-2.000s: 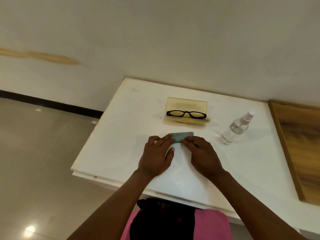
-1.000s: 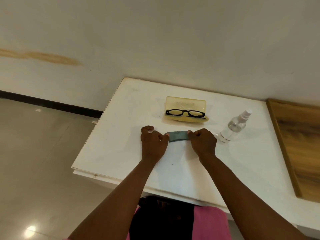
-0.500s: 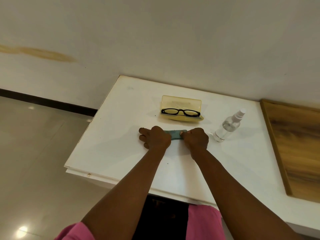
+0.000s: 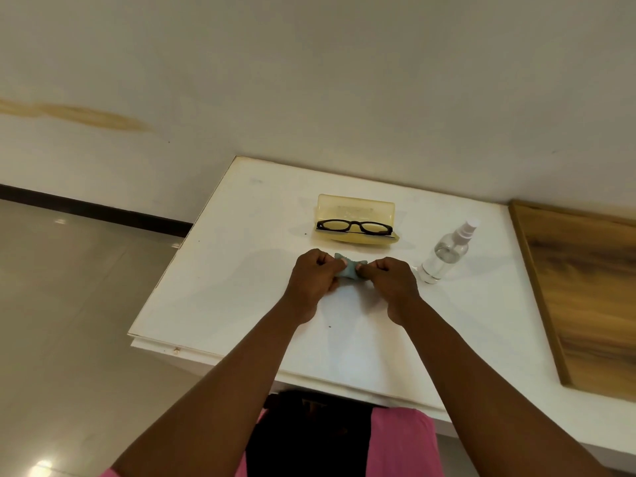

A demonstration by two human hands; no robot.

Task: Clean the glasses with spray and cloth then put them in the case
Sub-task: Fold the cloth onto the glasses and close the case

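Both forearms are bare to the hands point(image 4: 315, 275), above pink clothing point(image 4: 402, 442) split by a black middle panel.

Both bare forearms reach forward from the bottom of the view and angle in toward each other, so the two fists end up nearly knuckle to knuckle out in front. The left hand point(image 4: 315, 275) is curled closed with thumb and fingers pinched on one end of the cloth point(image 4: 348, 269), and the right hand point(image 4: 390, 278) has the same tight grip on the other end. Both wrists look pretty straight, backs of the hands facing up.
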